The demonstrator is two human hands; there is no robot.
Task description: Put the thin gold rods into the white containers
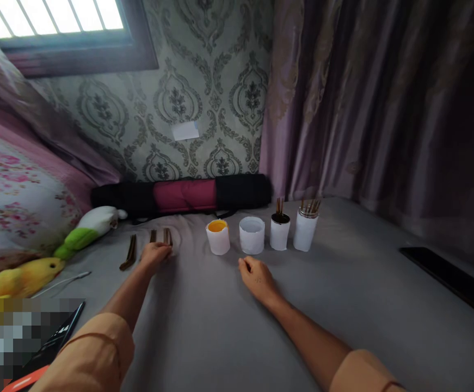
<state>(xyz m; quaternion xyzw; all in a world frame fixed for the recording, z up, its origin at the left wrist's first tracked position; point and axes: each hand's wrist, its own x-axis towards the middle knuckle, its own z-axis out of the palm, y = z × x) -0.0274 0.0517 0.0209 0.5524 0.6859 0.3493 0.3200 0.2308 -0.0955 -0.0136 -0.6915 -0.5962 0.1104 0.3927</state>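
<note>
My left hand (155, 253) lies on the grey sheet (228, 326) with its fingers curled over the near ends of some dark sticks (164, 236). Another dark stick (129, 253) lies apart to its left. My right hand (256, 279) rests knuckles up on the sheet, fingers loosely bent, holding nothing I can see. Just beyond it stand four white cups in a row: one with a yellow top (218, 237), an empty-looking one (252, 234), one with a dark rim and sticks (279, 230), and one holding several sticks (305, 227).
A black and pink rolled bag (183, 196) lies along the patterned wall. Green and yellow plush toys (57, 256) sit at the left by a floral pillow. A dark flat object (449, 279) lies at the right, near the curtain. A phone (53, 340) lies at lower left.
</note>
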